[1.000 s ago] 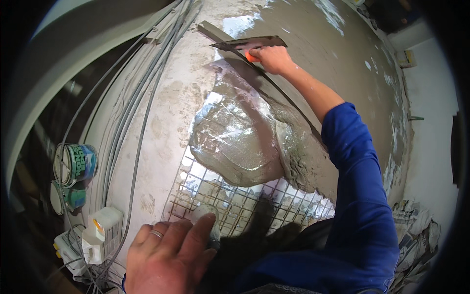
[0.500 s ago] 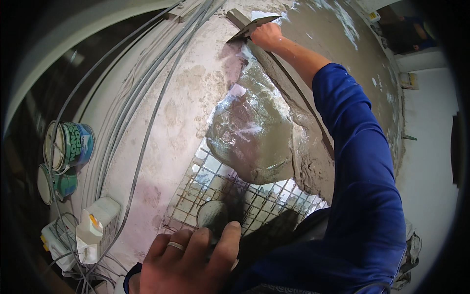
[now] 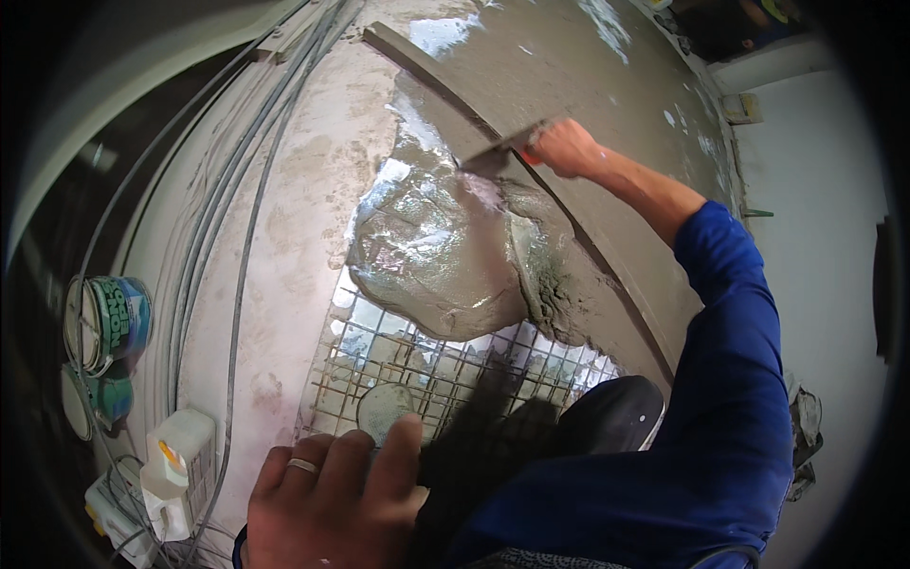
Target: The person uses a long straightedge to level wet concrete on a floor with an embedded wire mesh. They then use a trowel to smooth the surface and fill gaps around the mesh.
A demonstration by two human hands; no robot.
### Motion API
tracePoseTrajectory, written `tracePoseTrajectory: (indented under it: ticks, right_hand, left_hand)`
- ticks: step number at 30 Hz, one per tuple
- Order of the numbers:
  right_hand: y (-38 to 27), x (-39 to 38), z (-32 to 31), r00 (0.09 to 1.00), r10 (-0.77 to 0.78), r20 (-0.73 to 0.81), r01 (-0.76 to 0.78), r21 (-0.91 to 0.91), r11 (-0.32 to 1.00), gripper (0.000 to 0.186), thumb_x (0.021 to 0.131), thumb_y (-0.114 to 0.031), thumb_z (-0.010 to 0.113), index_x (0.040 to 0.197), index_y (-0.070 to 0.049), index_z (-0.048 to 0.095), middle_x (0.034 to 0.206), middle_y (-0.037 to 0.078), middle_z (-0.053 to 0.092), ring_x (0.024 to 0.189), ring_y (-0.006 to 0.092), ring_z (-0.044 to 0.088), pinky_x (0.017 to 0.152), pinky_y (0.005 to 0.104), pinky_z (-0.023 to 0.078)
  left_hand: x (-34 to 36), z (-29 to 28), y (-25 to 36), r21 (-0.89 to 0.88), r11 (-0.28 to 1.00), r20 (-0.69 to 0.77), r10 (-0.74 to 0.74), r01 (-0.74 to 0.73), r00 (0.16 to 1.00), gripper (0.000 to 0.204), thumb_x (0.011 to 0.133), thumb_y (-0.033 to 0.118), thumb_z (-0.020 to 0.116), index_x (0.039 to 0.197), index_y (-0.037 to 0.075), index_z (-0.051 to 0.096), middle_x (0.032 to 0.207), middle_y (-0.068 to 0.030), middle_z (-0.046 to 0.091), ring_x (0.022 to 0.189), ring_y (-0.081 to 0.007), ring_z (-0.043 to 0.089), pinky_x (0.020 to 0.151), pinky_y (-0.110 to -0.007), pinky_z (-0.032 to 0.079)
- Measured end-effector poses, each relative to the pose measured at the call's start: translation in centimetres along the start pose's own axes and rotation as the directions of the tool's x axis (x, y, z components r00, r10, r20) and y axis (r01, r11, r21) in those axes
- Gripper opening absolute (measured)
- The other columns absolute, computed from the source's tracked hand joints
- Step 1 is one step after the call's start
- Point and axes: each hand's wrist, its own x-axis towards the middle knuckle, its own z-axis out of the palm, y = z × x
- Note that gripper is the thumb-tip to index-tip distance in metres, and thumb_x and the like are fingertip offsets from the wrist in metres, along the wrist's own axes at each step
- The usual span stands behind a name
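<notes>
My right hand [image 3: 566, 149] is closed around the red handle of a trowel [image 3: 500, 152]. The flat, mortar-smeared blade crosses over a long straightedge [image 3: 445, 87] and its tip touches the wet mortar [image 3: 427, 256]. This mortar lies in a thick glossy mound over part of a wire mesh [image 3: 455, 365]. At the bottom, my left hand [image 3: 332, 493], with a ring on one finger, hovers or rests near the mesh. Its fingers are slightly bent and spread; no held thing shows, and what lies under the palm is hidden. Past its fingertips is a rounded grey disc-like shape [image 3: 384, 408].
Smoothed grey mortar [image 3: 607, 104] extends beyond the straightedge to the white wall [image 3: 825, 247]. Grey cables [image 3: 227, 133] run along the left. A labelled bucket [image 3: 109, 322], a green tub [image 3: 109, 398] and a cut white jug [image 3: 180, 465] stand there. My dark-clothed knee [image 3: 611, 417] is beside the mesh.
My right hand has drawn the trowel back from the straightedge's far end, nearer to me, onto the mortar mound. The view has shifted a little. My left hand keeps its pose.
</notes>
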Motion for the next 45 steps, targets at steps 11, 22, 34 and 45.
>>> tracePoseTrajectory:
  ticks: [11, 22, 34, 45]
  right_hand:
    - [3.7, -2.1, -1.4, 0.985, 0.146, -0.089, -0.127, 0.190, 0.974, 0.027, 0.077, -0.010, 0.065, 0.099, -0.024, 0.072, 0.088, 0.008, 0.073, 0.082, 0.0299, 0.071, 0.065, 0.0411, 0.055]
    - [-1.2, 11.2, -0.1, 0.963, 0.185, -0.194, -0.142, 0.217, 0.966, 0.016, 0.081, -0.019, 0.067, 0.095, -0.023, 0.074, 0.094, 0.007, 0.074, 0.090, 0.0277, 0.072, 0.071, 0.0428, 0.058]
    - [-2.3, -12.5, 12.1, 0.996, 0.089, 0.003, -0.086, 0.295, 0.952, 0.017, 0.076, -0.012, 0.065, 0.090, -0.016, 0.075, 0.088, 0.011, 0.073, 0.087, 0.0302, 0.072, 0.071, 0.0417, 0.056]
    - [1.2, -25.1, 10.5, 0.988, 0.155, -0.013, -0.145, 0.290, 0.946, 0.029, 0.076, -0.013, 0.067, 0.100, -0.027, 0.076, 0.085, 0.005, 0.073, 0.079, 0.0265, 0.072, 0.065, 0.0398, 0.054]
  left_hand:
    - [1.0, 0.3, 0.5, 0.009, 1.000, 0.015, -0.017, 0.017, 1.000, 0.054, 0.076, 0.017, 0.072, 0.128, 0.020, 0.057, 0.105, -0.0051, 0.067, 0.100, -0.0276, 0.063, 0.086, -0.040, 0.049]
    - [-1.5, 0.3, 3.5, -0.025, 0.998, 0.023, -0.055, 0.056, 0.998, 0.058, 0.076, 0.010, 0.075, 0.132, 0.009, 0.059, 0.116, -0.0118, 0.067, 0.103, -0.0316, 0.064, 0.090, -0.041, 0.049]
    - [-4.0, 2.7, 11.5, 0.052, 0.997, 0.070, -0.065, 0.062, 0.995, 0.055, 0.080, 0.007, 0.075, 0.132, 0.007, 0.058, 0.114, -0.0170, 0.067, 0.105, -0.0351, 0.063, 0.092, -0.040, 0.048]
    - [-6.3, 4.3, 15.5, 0.105, 0.993, -0.029, -0.059, 0.061, 0.998, 0.050, 0.085, 0.012, 0.071, 0.133, 0.007, 0.057, 0.111, -0.0174, 0.067, 0.101, -0.0343, 0.064, 0.090, -0.041, 0.049]
